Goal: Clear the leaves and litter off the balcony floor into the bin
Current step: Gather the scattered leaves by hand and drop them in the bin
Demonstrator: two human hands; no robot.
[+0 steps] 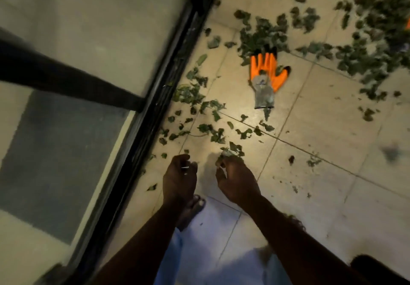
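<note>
Green leaves lie scattered over the pale tiled balcony floor (321,116), thickest in a pile at the upper right (366,47) and thinner along the door track (193,94). My right hand (237,180) hovers low over the tiles and pinches a small clump of leaves (229,151) at its fingertips. My left hand (179,178) is beside it, fingers curled, with something small and pale between them that is too small to identify. An orange and grey work glove (265,76) lies flat on the floor ahead of both hands. No bin is in view.
A black-framed glass sliding door (142,111) runs diagonally along the left. My bare foot (193,207) and pale blue clothing are under my arms. A dark object (381,269) sits at the bottom right corner.
</note>
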